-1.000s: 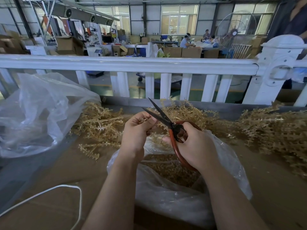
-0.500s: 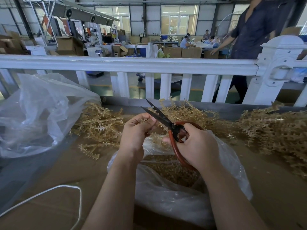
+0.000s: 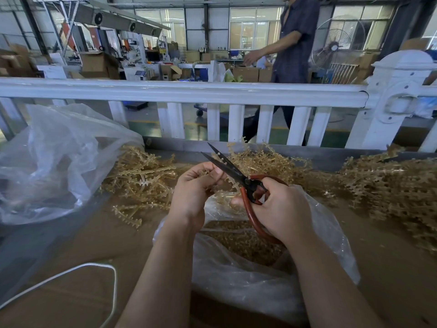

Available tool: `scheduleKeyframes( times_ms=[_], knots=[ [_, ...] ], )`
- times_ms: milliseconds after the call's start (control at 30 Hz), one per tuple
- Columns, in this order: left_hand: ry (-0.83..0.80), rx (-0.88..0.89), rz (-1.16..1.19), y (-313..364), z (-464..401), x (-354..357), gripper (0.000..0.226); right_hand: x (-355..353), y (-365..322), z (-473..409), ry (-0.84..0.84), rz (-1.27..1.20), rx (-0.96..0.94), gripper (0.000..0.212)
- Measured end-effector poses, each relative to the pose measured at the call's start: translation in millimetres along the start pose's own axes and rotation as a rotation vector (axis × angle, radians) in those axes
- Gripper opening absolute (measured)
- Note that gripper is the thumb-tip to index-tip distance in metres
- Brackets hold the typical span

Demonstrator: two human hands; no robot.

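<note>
Handling: the plastic sprue strip [image 3: 233, 185] looks light, thin and springy. Its small side teeth would probably snap off easily, and cut bits may fly.
Where to hold: by the bare stem, close beside the cut, so the strip cannot twist between the blades.
Look of the strip: pale tan, slightly see-through plastic. It is a narrow stem with short teeth along it, like a tiny fern frond.
Where it is: pinched above the open clear bag [image 3: 236, 275], just under the scissor blades.
Left hand [image 3: 191, 195]: fingers curled, pinching the strip between thumb and fingertips.
Right hand [image 3: 281, 209]: wrapped through the red loop handles of the scissors [image 3: 233, 172], gripping them.
Scissors: dark blades parted in a narrow V, with the tips pointing up and away from the person.
Bag contents: a heap of small tan cut pieces [image 3: 243, 242].
Around: tangled piles of the same sprues to the left [image 3: 142, 178] and to the right [image 3: 390, 185] on the brown tabletop [image 3: 71, 245].
Further off: a crumpled clear bag [image 3: 54, 162] at far left, a white cord [image 3: 113, 280] and a white railing [image 3: 189, 91]. A person [image 3: 293, 55] is walking behind the railing.
</note>
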State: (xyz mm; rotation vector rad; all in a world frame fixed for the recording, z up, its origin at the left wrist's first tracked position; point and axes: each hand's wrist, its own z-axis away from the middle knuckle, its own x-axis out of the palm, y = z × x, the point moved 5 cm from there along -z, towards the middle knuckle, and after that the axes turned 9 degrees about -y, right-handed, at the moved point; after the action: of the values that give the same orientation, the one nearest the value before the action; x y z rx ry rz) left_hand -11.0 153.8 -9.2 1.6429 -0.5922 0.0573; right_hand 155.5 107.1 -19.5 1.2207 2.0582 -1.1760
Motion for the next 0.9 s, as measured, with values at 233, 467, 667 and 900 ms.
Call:
scheduleKeyframes(
  times_ms=[233,467,667,900],
  knots=[
    [0.001,-0.011,-0.034,-0.9,1.2,-0.2,0.021,4.2,5.0,-1.3,-0.030,0.032,0.009,0.061],
    [0.004,-0.033,-0.027,-3.6,-0.7,-2.2,0.021,5.3,6.3,-2.0,-0.052,0.068,0.037,0.065],
    [0.001,-0.001,-0.056,-2.5,-0.9,-3.1,0.034,-0.5,0.6,-1.1,-0.013,0.082,0.020,0.064],
    [0.006,0.003,-0.073,-3.2,-1.0,-3.6,0.021,0.6,1.7,-3.8,-0.048,0.115,0.055,0.074]
  ],
)
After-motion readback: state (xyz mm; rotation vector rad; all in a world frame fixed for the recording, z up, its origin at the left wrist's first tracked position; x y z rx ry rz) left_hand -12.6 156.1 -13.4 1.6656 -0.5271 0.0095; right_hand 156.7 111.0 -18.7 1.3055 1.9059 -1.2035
